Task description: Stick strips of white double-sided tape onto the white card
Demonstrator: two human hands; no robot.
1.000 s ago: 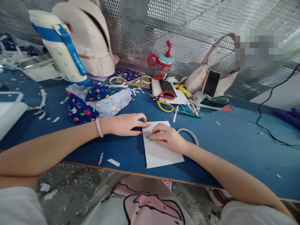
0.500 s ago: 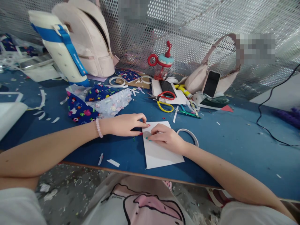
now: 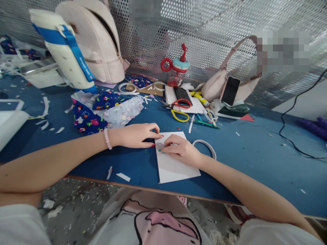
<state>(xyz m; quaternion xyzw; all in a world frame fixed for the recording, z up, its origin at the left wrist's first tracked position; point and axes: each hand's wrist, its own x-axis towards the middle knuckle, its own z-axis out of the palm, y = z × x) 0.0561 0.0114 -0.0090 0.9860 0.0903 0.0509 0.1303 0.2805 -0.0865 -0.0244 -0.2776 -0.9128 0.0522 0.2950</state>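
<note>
A white sheet of folded paper or card lies on the blue table near its front edge. My left hand rests at the card's left edge, thumb and index finger apart, with their tips touching it. Over the card's upper part, my right hand is closed, fingers curled and tips pressed down close to the left edge. Whatever those fingertips pinch, if anything, is hidden. Partly behind my right wrist, a roll of white tape lies flat beside the card.
Patterned blue wrapping paper lies crumpled left of the card. Behind it stand a tall bottle and a backpack. Red-handled scissors, yellow-handled scissors, a red-lidded cup, a phone and a handbag sit farther back.
</note>
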